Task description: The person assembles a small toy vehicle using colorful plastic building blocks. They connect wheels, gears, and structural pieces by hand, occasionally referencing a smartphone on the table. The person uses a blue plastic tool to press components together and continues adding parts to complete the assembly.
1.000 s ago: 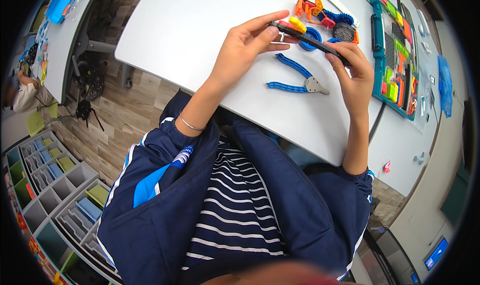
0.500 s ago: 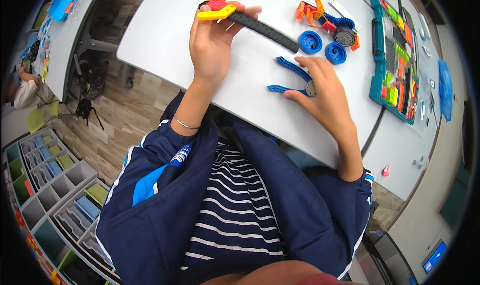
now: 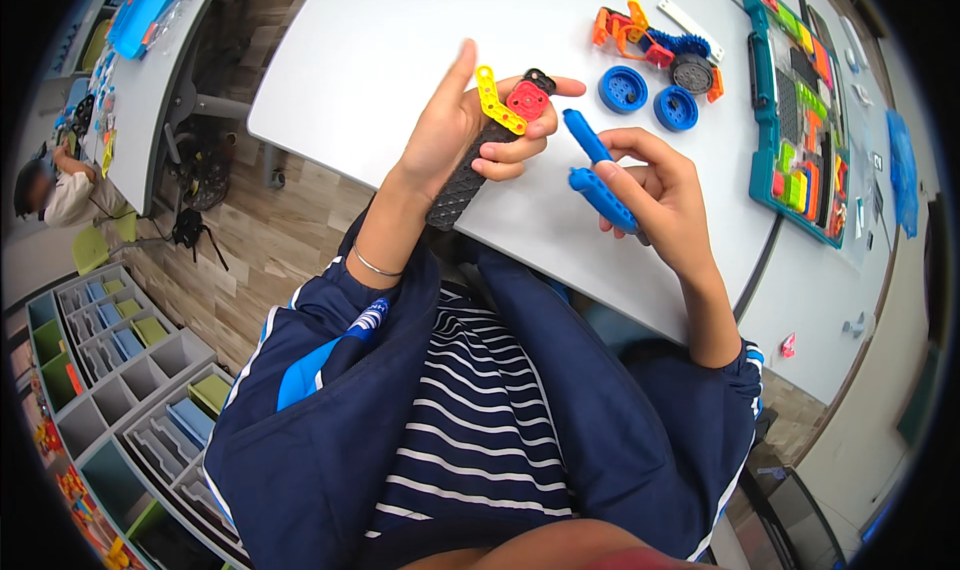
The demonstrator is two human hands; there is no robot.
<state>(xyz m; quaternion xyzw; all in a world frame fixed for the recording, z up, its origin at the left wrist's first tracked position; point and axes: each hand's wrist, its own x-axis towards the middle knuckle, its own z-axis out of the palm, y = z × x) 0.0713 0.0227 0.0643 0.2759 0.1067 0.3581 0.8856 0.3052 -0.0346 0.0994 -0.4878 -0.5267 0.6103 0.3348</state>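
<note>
My left hand (image 3: pixel 435 155) is closed around a black textured toy piece (image 3: pixel 460 192) that slants down past the table edge. At its upper end sit a yellow bent beam with holes (image 3: pixel 492 100) and a red round part (image 3: pixel 527 100); the index finger and thumb stick out. My right hand (image 3: pixel 668 195) grips a two-handled blue tool, like pliers (image 3: pixel 600 198), raised off the table. Its handles point toward the yellow beam without touching it; its head is mostly hidden by my fingers.
Two blue wheels (image 3: pixel 623 90) lie beyond my right hand. Behind them stands an orange, red and blue toy build (image 3: pixel 655 45) with a grey wheel, beside a white strip (image 3: pixel 690 28). A teal case (image 3: pixel 764 120) of coloured parts lies open at right. Another person (image 3: pixel 75 185) sits far left.
My right hand has picked the blue tool up off the table. My left hand has come nearer and turned the black piece, which now points down toward me instead of right.
</note>
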